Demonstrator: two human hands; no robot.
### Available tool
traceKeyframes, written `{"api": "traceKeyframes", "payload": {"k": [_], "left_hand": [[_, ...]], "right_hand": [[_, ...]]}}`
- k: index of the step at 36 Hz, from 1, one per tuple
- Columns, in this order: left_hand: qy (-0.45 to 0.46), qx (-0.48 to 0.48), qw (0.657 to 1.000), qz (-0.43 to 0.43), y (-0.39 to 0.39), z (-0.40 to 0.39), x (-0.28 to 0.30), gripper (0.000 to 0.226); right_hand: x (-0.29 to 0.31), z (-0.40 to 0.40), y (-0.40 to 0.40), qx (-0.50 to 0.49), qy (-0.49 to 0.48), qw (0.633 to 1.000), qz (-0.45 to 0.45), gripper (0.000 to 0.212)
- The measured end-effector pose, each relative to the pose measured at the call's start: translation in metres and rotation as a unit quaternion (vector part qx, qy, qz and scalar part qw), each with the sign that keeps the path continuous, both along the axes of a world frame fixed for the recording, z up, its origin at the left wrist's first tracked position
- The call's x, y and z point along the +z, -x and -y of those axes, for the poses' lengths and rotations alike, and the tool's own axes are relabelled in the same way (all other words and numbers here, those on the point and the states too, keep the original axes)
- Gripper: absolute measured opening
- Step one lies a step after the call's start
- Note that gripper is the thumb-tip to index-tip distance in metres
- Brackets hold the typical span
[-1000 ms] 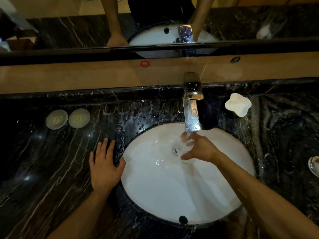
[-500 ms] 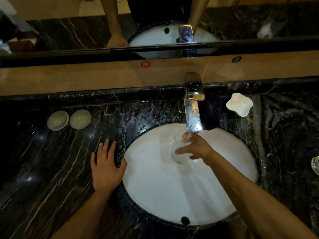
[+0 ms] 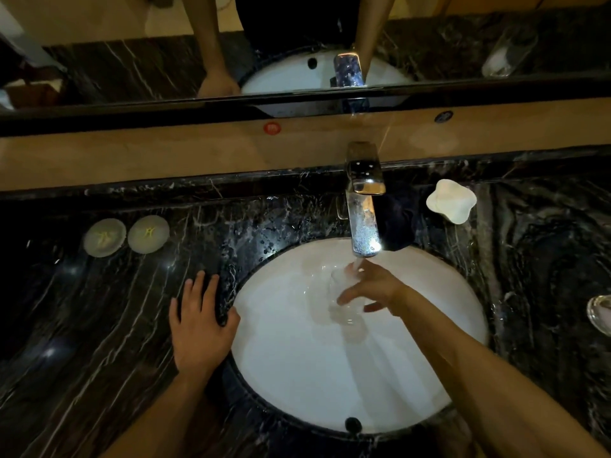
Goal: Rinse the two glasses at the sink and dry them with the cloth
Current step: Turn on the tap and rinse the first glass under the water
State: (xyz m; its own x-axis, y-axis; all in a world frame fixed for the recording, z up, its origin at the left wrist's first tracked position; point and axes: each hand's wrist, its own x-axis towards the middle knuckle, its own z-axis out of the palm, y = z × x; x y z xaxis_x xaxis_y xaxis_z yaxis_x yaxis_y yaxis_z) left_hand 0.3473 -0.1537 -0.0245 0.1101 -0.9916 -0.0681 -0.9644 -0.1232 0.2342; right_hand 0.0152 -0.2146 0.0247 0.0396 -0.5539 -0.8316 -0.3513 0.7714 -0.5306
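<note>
My right hand holds a clear glass over the white sink basin, right under the chrome tap. A thin stream of water falls from the spout onto the glass's upper end. The glass is tilted, its far end up by the spout. My left hand lies flat on the black marble counter at the basin's left rim, fingers spread, holding nothing. A second glass shows partly at the right edge of the frame. A dark cloth lies just right of the tap.
Two round white coasters sit on the black marble counter at the left. A white star-shaped soap dish stands right of the tap. A mirror above the wooden ledge reflects the sink, arms and a glass.
My right hand has turned the glass under the tap and lowered its near end, the fingers now spread more loosely around it. My left hand has stayed put.
</note>
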Motion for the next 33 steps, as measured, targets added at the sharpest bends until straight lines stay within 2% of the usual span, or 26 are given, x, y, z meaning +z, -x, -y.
{"api": "traceKeyframes", "payload": {"k": [2, 5, 7, 9, 12, 17, 19, 23, 26, 29, 33], "left_hand": [[-0.001, -0.001, 1.000, 0.003, 0.000, 0.000, 0.000, 0.075], [-0.002, 0.000, 1.000, 0.002, -0.001, 0.000, 0.000, 0.074], [-0.003, 0.000, 1.000, 0.003, 0.000, 0.000, -0.001, 0.075], [-0.004, 0.000, 1.000, 0.005, -0.001, 0.000, 0.000, 0.075], [-0.005, 0.001, 1.000, 0.006, -0.001, 0.001, 0.000, 0.076], [-0.007, -0.003, 1.000, 0.007, 0.000, 0.001, 0.000, 0.075], [-0.007, -0.002, 1.000, 0.007, 0.000, 0.001, 0.000, 0.075], [-0.009, -0.003, 1.000, 0.008, 0.000, 0.001, 0.001, 0.075], [-0.004, -0.005, 1.000, 0.010, 0.000, 0.000, 0.002, 0.075], [0.001, -0.008, 1.000, 0.014, 0.000, 0.000, 0.002, 0.075], [0.005, -0.006, 1.000, 0.012, 0.002, 0.000, 0.003, 0.075]], "right_hand": [[-0.005, -0.005, 0.001, -0.114, -0.040, 0.988, 0.098, 0.067], [-0.017, -0.012, -0.001, -0.240, -0.046, 0.954, 0.172, 0.066], [-0.018, -0.017, -0.004, -0.296, -0.066, 0.929, 0.212, 0.057], [-0.016, -0.024, -0.007, -0.320, -0.108, 0.910, 0.243, 0.050], [-0.018, -0.035, -0.009, -0.320, -0.166, 0.880, 0.310, 0.050], [-0.023, -0.050, -0.015, -0.349, -0.197, 0.812, 0.424, 0.047], [-0.023, -0.053, -0.018, -0.377, -0.202, 0.790, 0.439, 0.050], [-0.018, -0.055, -0.019, -0.419, -0.200, 0.778, 0.423, 0.050], [-0.010, -0.055, -0.017, -0.463, -0.212, 0.756, 0.412, 0.046], [-0.005, -0.057, -0.013, -0.476, -0.218, 0.755, 0.395, 0.044], [0.002, -0.061, -0.010, -0.478, -0.220, 0.759, 0.382, 0.061]]}}
